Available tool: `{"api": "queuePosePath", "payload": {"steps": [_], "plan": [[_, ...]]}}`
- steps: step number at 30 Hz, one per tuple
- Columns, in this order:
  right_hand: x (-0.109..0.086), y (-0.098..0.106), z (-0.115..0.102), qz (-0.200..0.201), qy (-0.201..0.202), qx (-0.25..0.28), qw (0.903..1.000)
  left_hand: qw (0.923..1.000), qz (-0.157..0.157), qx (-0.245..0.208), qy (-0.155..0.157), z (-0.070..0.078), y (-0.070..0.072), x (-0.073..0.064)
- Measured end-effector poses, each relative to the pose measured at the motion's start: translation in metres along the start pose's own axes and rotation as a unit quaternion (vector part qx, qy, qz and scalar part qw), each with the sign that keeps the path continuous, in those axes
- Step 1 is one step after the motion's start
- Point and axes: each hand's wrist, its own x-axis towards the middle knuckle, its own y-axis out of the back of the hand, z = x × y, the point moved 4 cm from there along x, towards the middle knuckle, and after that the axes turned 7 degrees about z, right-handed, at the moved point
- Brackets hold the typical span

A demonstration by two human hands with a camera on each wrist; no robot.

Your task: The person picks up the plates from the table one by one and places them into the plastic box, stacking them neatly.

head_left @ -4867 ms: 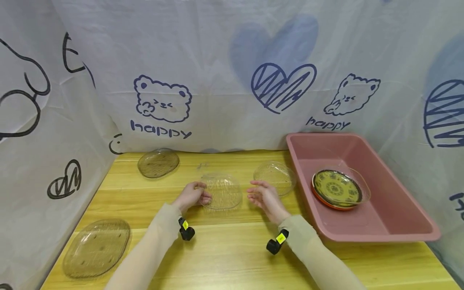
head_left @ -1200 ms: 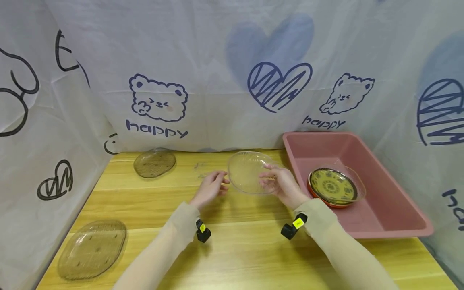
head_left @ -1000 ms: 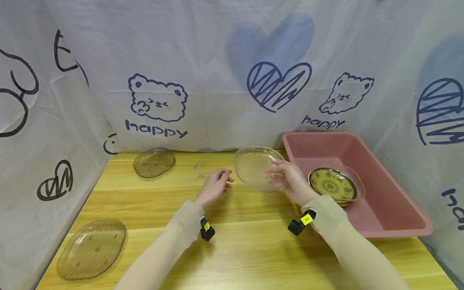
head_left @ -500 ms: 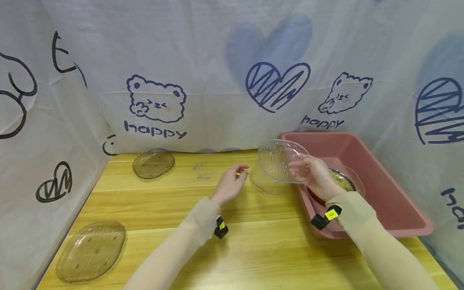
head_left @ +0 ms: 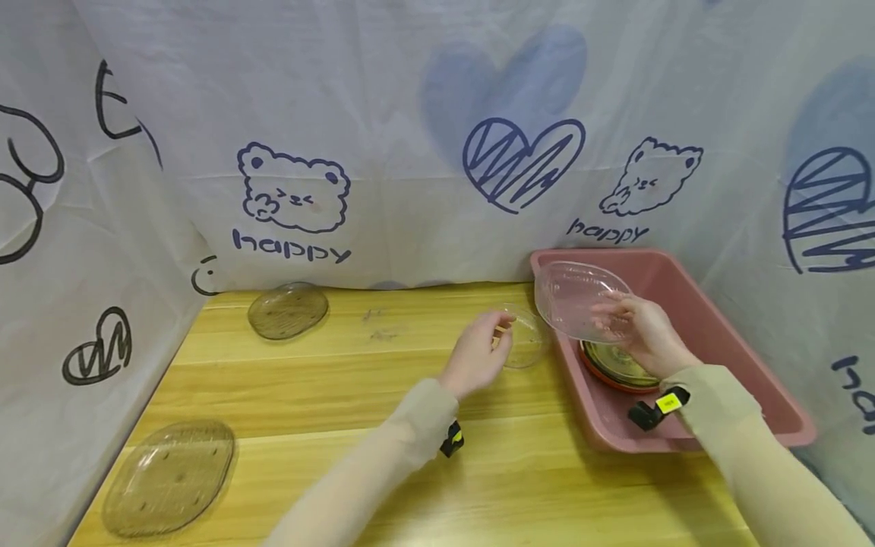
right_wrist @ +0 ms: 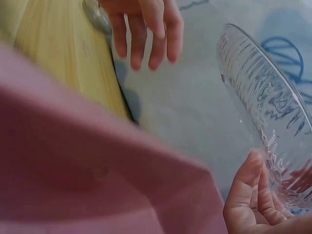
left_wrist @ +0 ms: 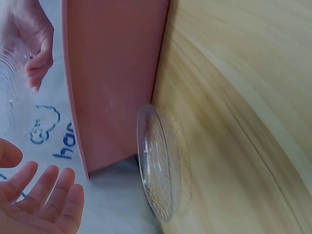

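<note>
My right hand grips the edge of a clear glass plate, tilted above the left side of a pink basin. Ridged texture shows across this plate in the right wrist view, with fingers and thumb at its rim. My left hand hovers with relaxed fingers, holding nothing, and partly covers another clear plate on the table. In the left wrist view that second plate lies beside the basin's wall. Inside the basin sits a yellow and black patterned plate above an orange-red rim, partly hidden.
Two smoky brown glass plates lie on the wooden table: a smaller plate at the back left and a larger plate at the front left. A white cloth with drawings hangs behind and along both sides.
The clear plate was lifted from the table's middle, went into the right hand alone, and moved right over the basin. The left hand let go and followed rightward, toward the other clear plate.
</note>
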Motion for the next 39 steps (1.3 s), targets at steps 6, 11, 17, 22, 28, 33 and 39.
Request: {"api": "queuePosePath", "payload": {"steps": [6,11,17,22,28,33,39], "plan": [[0.009,0.028,0.001,0.002,0.005,0.037,0.9993,0.9977,-0.013,0.058,-0.034,0.014,-0.017,-0.002],[0.017,0.047,0.001,0.018,-0.001,0.028,0.9994,0.9892,-0.037,0.117,-0.081,0.024,-0.034,-0.005],[0.024,0.067,0.002,0.047,-0.014,0.022,0.9986,0.9657,-0.068,0.187,-0.167,0.034,-0.058,-0.009],[0.029,0.081,0.005,0.071,-0.021,0.011,0.9972,0.9504,-0.091,0.222,-0.198,0.040,-0.074,-0.014],[0.036,0.099,0.009,0.099,-0.027,-0.054,0.9933,0.9452,-0.084,0.242,-0.203,0.040,-0.083,-0.017],[0.044,0.111,0.009,0.081,-0.014,-0.149,0.9854,0.9461,-0.075,0.248,-0.194,0.038,-0.085,-0.016],[0.052,0.121,0.014,0.074,-0.020,-0.206,0.9755,0.9487,-0.085,0.241,-0.186,0.038,-0.084,-0.016]]}}
